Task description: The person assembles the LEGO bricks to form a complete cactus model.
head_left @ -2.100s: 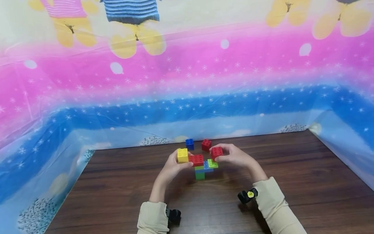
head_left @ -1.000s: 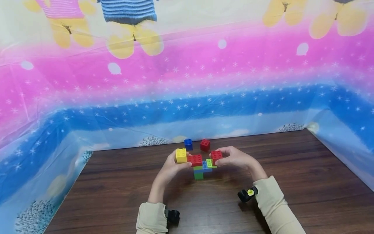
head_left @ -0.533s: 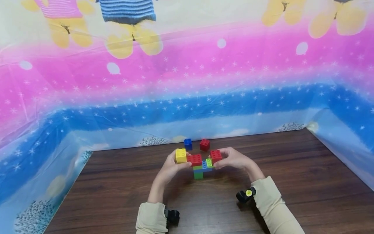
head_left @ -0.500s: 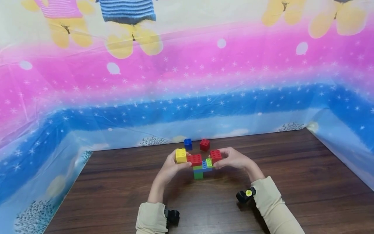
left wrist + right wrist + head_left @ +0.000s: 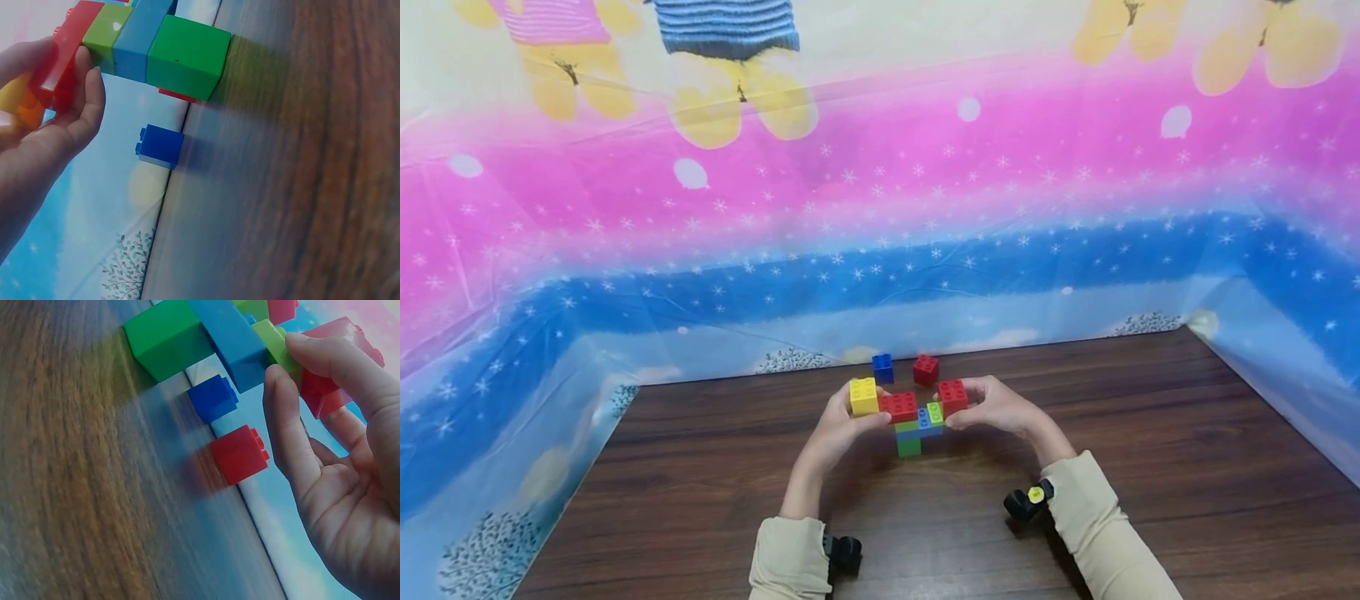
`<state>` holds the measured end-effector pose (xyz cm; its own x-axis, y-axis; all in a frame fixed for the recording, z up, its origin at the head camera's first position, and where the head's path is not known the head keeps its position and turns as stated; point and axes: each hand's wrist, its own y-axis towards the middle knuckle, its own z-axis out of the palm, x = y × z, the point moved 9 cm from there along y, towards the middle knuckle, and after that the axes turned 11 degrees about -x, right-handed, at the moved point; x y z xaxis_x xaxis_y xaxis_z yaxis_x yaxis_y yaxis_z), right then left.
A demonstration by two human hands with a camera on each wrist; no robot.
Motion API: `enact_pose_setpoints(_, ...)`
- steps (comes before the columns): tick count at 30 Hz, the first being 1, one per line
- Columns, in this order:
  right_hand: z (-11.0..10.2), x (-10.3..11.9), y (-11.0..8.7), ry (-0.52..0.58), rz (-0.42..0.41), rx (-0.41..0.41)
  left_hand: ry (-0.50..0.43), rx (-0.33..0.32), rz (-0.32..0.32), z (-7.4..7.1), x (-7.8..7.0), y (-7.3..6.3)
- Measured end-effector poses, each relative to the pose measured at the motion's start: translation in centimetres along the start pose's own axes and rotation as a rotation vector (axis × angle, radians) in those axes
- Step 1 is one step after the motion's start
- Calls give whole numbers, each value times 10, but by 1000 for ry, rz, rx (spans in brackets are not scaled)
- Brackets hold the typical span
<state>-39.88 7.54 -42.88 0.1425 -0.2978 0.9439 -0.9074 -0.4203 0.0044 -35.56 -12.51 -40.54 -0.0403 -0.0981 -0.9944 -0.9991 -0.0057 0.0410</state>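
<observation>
Between the hands stands a stacked toy-brick build: a green brick at the bottom, a blue brick across it, and lime bricks above. A red brick and a yellow brick extend its left side. My left hand grips that red brick, thumb along its near side. My right hand pinches a second red brick over the right lime brick, whose left studs still show. In the right wrist view, thumb and index tips lie right where lime and red meet.
Behind the build, a loose dark blue brick and a loose red brick sit near the back edge of the wooden table. A printed cloth rises along the back and sides.
The right hand has brought its red brick slightly left, onto the right part of the lime brick, uncovering less of it on that side. The left hand keeps its grip, nearly still.
</observation>
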Motion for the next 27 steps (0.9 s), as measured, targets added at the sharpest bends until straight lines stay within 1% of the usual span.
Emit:
enact_pose_setpoints(4, 0, -2, 1, -22, 9, -19, 2, -22, 13, -1, -2, 0)
enact_pose_setpoints(11, 0, -2, 2, -37, 23, -11, 12, -46, 28, -3, -4, 1)
enact_pose_setpoints(19, -6, -5, 5, -74, -30, 4, 19, -65, 20, -6, -3, 1)
enact_pose_setpoints(23, -15, -11, 9, -93, -29, -68, 23, -72, 12, -8, -2, 0)
enact_pose_setpoints(27, -25, -14, 16, -74, -30, -178, 17, -65, 17, -7, -2, 1)
